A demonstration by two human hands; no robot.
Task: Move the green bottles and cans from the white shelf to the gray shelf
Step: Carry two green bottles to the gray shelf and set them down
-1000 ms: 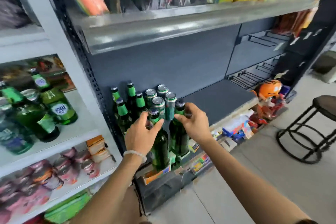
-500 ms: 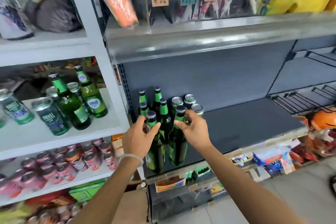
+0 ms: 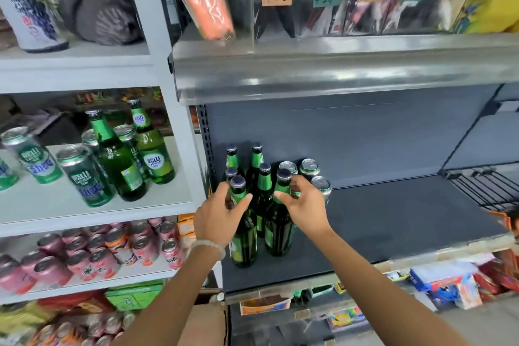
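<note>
— Gray shelf [image 3: 393, 222] on the right already carries a cluster at its left end: bottles at the back, three cans [image 3: 309, 167] beside them. See the two bottles at the front?

— Yes. Left hand [image 3: 217, 218] has its fingers curled round the neck of the left bottle [image 3: 243, 241], right hand [image 3: 304, 206] pinches the neck of the right bottle [image 3: 278, 233]. Both bases look to be down on the gray board, near its front edge.

— So I'd judge this the setting-down. What would make it clean?

— Keep each bottle upright, feel the base sit flat, then open the fingers straight up off the caps, not sideways. The necks stand close together, and a sideways drag could knock a neighbour into the cans.

— And push them back a little?

— Probably wise; they sit nearer the lip than the rest. Slide gently from low on the glass, not from the neck.

— More to fetch?

— Plenty. White shelf [image 3: 92, 211] on the left still holds two green bottles [image 3: 132, 160] and several green cans [image 3: 84, 177].
</note>
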